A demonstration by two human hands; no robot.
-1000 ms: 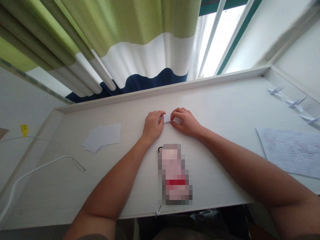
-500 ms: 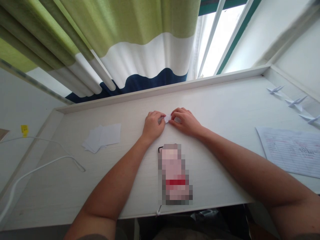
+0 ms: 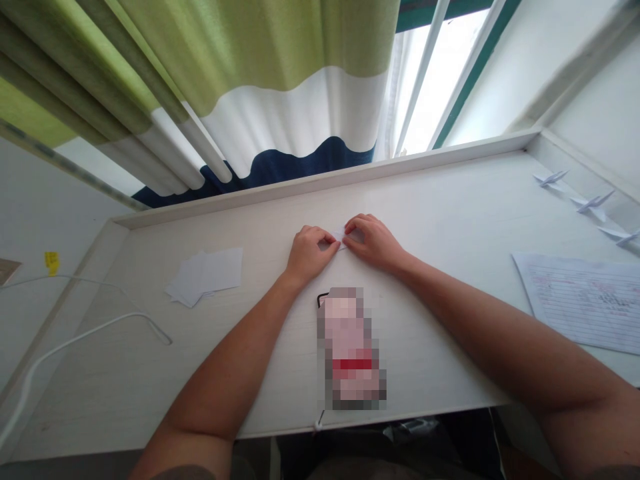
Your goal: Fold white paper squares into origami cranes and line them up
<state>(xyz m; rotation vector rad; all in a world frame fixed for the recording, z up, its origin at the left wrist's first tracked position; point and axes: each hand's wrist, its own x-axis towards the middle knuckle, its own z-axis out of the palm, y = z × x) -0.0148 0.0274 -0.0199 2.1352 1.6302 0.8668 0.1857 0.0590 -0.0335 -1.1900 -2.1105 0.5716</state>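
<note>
A small piece of white folded paper [image 3: 340,237] lies on the white desk [image 3: 280,360], mostly covered by my fingers. My left hand [image 3: 313,252] pinches its left side, thumb and fingertips drawn together. On the other side, my right hand [image 3: 373,240] has its thumb and fingers closed on the paper's right edge. The fingertips of both hands are almost touching. Nearer to me lies a pixelated phone-shaped object [image 3: 350,347], pink and red with a dark edge.
Several white paper sheets [image 3: 215,272] lie overlapped at left, near a white cable [image 3: 90,333]. Folded paper cranes [image 3: 594,202] line the right side, above a lined, written sheet [image 3: 585,300]. A raised rim [image 3: 325,183] borders the desk's back, below a striped curtain [image 3: 295,107].
My left hand has shifted slightly to the right, closer to my right hand. Less of the paper shows between the fingers now.
</note>
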